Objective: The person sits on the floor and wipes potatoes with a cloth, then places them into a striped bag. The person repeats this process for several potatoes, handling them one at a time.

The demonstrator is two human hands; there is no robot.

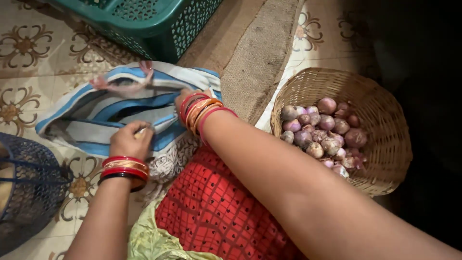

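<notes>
Tiled floor (43, 72); right hand (185, 98) (half hidden)

On the right we see a woven wicker basket (385, 144) holding a heap of purple-red onions (323, 132). At the far edge, towards the left, stands a green plastic crate (159, 21) with a perforated wall. Between crate and basket, a strip of coarse burlap (255, 58) runs away from us over the patterned floor tiles (29, 53). At the near left we find a dark blue mesh basket (26, 192). Near us lie a red checked cloth (216, 212) and, just left of it, a crumpled yellow-green cloth (154, 240).
</notes>
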